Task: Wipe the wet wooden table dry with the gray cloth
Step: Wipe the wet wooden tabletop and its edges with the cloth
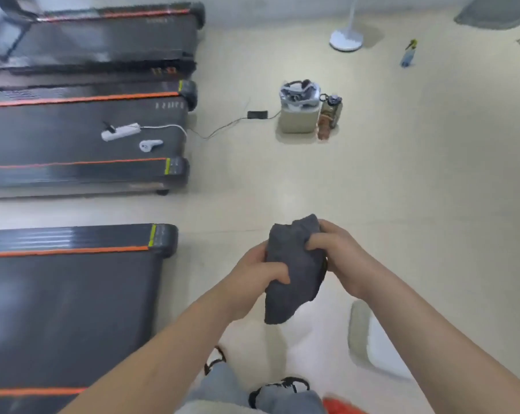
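- The left hand is curled tight around the lower left part of the gray cloth, thumb across the front
- The right hand clenches the cloth's upper right edge, fingers folded in
- The cloth hangs bunched between both hands, above the pale floor, beside black treadmills
- No wooden table is in view

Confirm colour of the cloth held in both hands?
Plain dark gray, no pattern. The cloth shows best in the head view, the only one.
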A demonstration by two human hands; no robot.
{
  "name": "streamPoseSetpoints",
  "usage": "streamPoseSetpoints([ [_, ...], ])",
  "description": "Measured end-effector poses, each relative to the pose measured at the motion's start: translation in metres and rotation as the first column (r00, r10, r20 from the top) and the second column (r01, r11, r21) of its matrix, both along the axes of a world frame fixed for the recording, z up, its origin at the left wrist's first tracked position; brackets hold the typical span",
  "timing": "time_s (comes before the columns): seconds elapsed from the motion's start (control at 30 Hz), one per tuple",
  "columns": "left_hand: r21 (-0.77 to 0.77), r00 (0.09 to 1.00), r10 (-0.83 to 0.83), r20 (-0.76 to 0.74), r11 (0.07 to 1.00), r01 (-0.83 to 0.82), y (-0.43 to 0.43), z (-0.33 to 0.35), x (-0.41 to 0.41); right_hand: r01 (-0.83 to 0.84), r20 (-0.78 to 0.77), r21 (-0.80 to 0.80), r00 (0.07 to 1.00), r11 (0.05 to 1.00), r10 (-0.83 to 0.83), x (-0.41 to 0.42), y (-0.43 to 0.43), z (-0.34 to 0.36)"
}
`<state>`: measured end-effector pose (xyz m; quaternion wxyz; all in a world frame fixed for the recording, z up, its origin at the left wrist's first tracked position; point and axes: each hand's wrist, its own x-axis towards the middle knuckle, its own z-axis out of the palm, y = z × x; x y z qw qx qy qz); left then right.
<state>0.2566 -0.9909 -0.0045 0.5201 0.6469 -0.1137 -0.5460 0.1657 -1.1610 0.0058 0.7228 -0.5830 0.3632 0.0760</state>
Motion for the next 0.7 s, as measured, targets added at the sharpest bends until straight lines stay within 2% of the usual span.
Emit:
streamPoseSetpoints([
  [0.13,-0.015,0.951,0.308,0.039,0.951,-0.308,0.116,0.022,0.042,-0.223,0.006,-0.085,0.974,0.971,0.225,0.074,0.096,0.031],
  [0.27,0.046,0.816,0.577,0.030,0.815,-0.577,0.246,0.021,0.066,-0.436,-0.017,-0.125,0.899,0.891,0.437,0.145,0.222,0.041],
  [0.37,0.136,0.670,0.726,0.157,0.656,-0.743,0.331,0.016,0.070,-0.523,-0.010,-0.119,0.851,0.844,0.525,0.185,0.313,0.038],
  [0.43,0.154,0.535,0.801,0.268,0.512,-0.845,0.377,0.014,0.064,-0.601,0.010,-0.082,0.797,0.795,0.603,0.208,0.369,0.037],
  [0.5,0.142,0.365,0.825,0.432,0.337,-0.931,0.416,0.013,0.054,-0.676,0.010,-0.008,0.737,0.737,0.676,0.222,0.422,0.038],
  [0.57,0.103,0.240,0.802,0.546,0.220,-0.970,0.451,0.012,0.042,-0.730,0.026,0.056,0.684,0.682,0.729,0.232,0.471,0.039],
  [0.6,0.087,0.214,0.814,0.539,0.198,-0.976,0.465,0.016,0.037,-0.758,0.039,0.079,0.652,0.648,0.758,0.235,0.493,0.039],
  [0.7,0.025,0.133,0.919,0.372,0.133,-0.991,0.491,0.028,0.018,-0.857,0.048,0.148,0.504,0.493,0.862,0.235,0.553,0.044],
])
